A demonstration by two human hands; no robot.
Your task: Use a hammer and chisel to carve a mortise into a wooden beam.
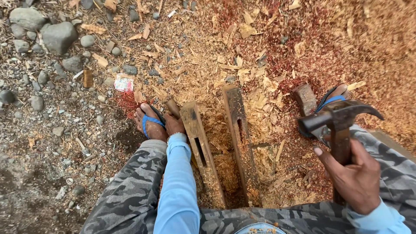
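Chisel [173,108] handle is clasped by the left hand [174,125] beside the mortised wooden beam [203,151], so the claw hammer [339,125] gripped in the right hand [355,175] should fall squarely on it.

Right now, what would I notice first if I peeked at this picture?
The claw hammer, raised at the right in the right hand. Next, two slotted wooden pieces lying in sawdust at the middle, with the left hand gripping a wooden handle beside them.
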